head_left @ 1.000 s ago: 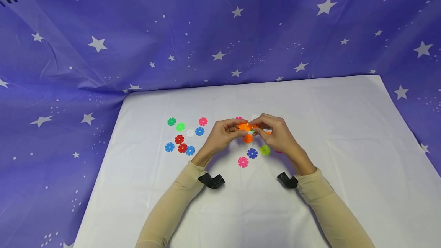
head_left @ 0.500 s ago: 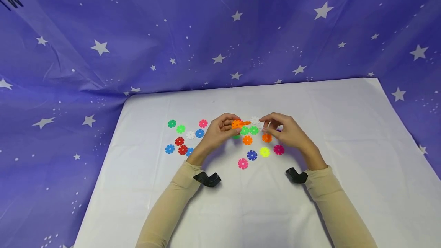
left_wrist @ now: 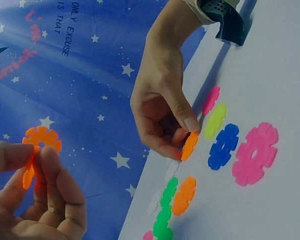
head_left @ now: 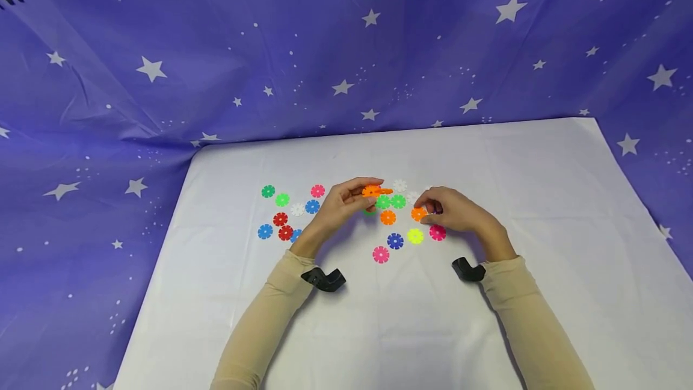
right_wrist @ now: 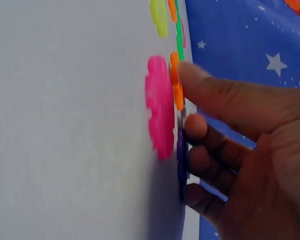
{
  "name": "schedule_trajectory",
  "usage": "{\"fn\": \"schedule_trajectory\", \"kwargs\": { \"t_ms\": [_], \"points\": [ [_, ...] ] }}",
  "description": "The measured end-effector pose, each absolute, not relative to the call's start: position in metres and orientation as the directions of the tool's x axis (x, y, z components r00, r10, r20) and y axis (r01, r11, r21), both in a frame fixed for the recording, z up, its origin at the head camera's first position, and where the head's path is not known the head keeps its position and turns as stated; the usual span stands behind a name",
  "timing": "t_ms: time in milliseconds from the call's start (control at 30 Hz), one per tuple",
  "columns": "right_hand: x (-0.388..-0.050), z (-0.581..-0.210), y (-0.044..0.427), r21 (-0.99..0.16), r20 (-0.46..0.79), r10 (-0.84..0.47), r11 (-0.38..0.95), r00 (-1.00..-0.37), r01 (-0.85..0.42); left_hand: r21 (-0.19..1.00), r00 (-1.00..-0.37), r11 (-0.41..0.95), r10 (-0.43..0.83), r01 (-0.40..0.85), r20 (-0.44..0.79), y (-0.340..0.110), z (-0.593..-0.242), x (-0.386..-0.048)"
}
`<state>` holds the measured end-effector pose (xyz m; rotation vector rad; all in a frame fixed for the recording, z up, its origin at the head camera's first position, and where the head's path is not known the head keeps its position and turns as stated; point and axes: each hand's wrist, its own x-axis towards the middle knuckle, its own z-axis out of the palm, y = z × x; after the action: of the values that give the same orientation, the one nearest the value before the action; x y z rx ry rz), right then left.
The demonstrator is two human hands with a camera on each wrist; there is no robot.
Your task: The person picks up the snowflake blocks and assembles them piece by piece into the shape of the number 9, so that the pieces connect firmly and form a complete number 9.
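My left hand (head_left: 342,204) pinches two interlocked orange snowflake discs (head_left: 371,191) above the table; in the left wrist view, one of these orange discs (left_wrist: 47,137) faces the camera and the other stands crosswise to it. My right hand (head_left: 460,212) is lowered to the table, thumb and forefinger on opposite edges of a loose orange disc (head_left: 418,214). In the right wrist view the thumb touches that orange disc (right_wrist: 176,82), while the forefinger is hidden. Beside it lie a deep pink disc (right_wrist: 160,107) and a dark purple disc (right_wrist: 182,165), partly under the other fingers.
Between the hands lie green discs (head_left: 383,202), another orange disc (head_left: 388,217), a blue disc (head_left: 395,241), a yellow disc (head_left: 415,236) and a pink disc (head_left: 381,254). Several more, such as a red disc (head_left: 280,219), spread at left on the white tablecloth (head_left: 368,330). A starry curtain hangs behind.
Both hands were together at the orange discs; they have parted. The left hand kept the joined pair and shifted slightly left. The right hand moved right and down to the loose orange disc.
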<state>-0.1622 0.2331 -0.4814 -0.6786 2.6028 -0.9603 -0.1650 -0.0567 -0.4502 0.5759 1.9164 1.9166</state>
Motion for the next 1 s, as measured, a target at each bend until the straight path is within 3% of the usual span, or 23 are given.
{"fn": "schedule_trajectory", "kwargs": {
  "t_ms": [400,767,1000],
  "points": [
    [-0.159,-0.477,0.224,-0.653,-0.110,-0.459,0.702,-0.882,-0.284,1.000,-0.862,0.024,0.506,-0.016,-0.026,-0.053,-0.452,-0.163],
    [-0.156,-0.465,0.215,-0.906,0.040,-0.462,0.358,-0.886,-0.227,0.998,-0.858,0.061,0.514,0.031,-0.005,-0.054,-0.457,-0.167],
    [-0.152,-0.454,0.205,-0.951,0.097,-0.471,0.217,-0.877,-0.222,0.991,-0.856,0.091,0.515,0.099,0.038,-0.055,-0.461,-0.168]
  ]
}}
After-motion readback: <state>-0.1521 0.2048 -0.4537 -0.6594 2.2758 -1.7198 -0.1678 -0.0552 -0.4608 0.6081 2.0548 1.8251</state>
